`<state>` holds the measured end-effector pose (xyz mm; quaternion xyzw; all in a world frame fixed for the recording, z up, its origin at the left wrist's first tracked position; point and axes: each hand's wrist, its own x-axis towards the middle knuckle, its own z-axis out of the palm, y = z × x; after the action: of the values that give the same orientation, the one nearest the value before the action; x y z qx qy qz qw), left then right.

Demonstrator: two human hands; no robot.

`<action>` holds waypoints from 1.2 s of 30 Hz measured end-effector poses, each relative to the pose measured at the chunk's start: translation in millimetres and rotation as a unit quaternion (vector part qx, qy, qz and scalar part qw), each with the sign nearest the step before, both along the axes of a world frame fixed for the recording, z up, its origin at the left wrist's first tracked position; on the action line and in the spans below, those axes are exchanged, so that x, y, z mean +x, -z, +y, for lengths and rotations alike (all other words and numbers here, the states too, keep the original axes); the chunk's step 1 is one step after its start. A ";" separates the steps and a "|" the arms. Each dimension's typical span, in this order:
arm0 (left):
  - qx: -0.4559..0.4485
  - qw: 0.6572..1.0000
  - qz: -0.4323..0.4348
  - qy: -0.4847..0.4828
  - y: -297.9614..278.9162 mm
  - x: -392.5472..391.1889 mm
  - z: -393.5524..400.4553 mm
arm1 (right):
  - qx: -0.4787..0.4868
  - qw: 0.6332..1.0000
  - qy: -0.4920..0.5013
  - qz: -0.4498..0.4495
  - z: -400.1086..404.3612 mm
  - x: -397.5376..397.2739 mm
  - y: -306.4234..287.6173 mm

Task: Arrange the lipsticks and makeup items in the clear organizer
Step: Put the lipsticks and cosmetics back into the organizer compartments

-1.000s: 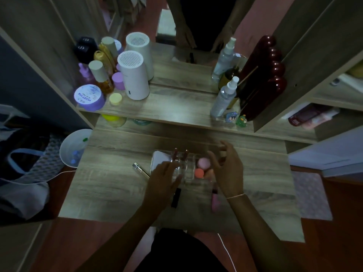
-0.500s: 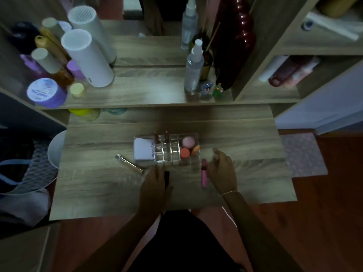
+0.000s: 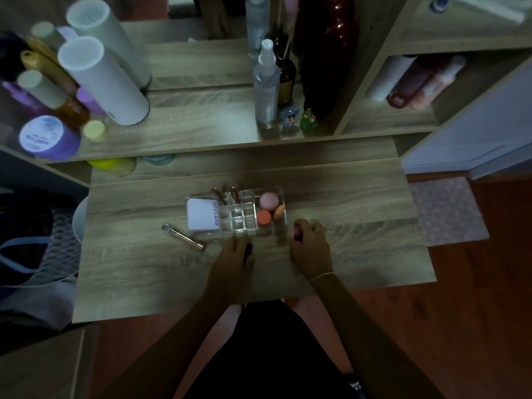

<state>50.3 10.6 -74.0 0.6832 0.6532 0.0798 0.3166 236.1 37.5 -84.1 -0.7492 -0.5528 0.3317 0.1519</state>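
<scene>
The clear organizer [image 3: 283,217] sits mid-table. It holds a white tube [image 3: 201,216] at its left, two lipsticks [image 3: 224,194] standing in the back cells, and pink [image 3: 269,200] and orange sponges [image 3: 264,218] at its right. Just in front of it, my left hand [image 3: 233,262] is closed on a dark lipstick [image 3: 248,250]. My right hand [image 3: 311,249] grips a pink lipstick [image 3: 298,234] beside the organizer's right front corner. A rose-gold lip gloss tube [image 3: 184,237] lies on the table to the left.
A raised shelf behind carries a white cylinder [image 3: 106,82], a purple jar [image 3: 47,138], several bottles, a spray bottle [image 3: 266,82] and two small figurines [image 3: 299,118]. A dark red vase [image 3: 328,53] stands at the shelf's right. A bag [image 3: 34,243] lies left of the table.
Both hands pulled back from the organizer toward the table's front. The left closed on the dark lipstick and the right on the pink one. The camera tilted lower.
</scene>
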 end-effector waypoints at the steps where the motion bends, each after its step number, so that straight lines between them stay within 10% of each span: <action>1: -0.001 1.000 -0.015 0.007 0.6 1.2 0.7 | -0.004 1.000 0.003 0.001 0.2 0.9 -1.2; 26: 0.140 0.963 -0.168 -0.155 -51.1 -17.1 30.0 | 0.209 0.970 0.030 0.121 75.5 -8.5 -93.9; 36: 0.216 0.935 -0.202 -0.197 -52.8 -29.1 43.8 | 0.143 0.975 -0.035 0.168 93.2 -45.8 -95.5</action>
<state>21.2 54.4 -21.3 0.5622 0.6638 0.4159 0.2652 190.3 130.8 11.4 -0.6335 -0.5868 0.3753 0.3369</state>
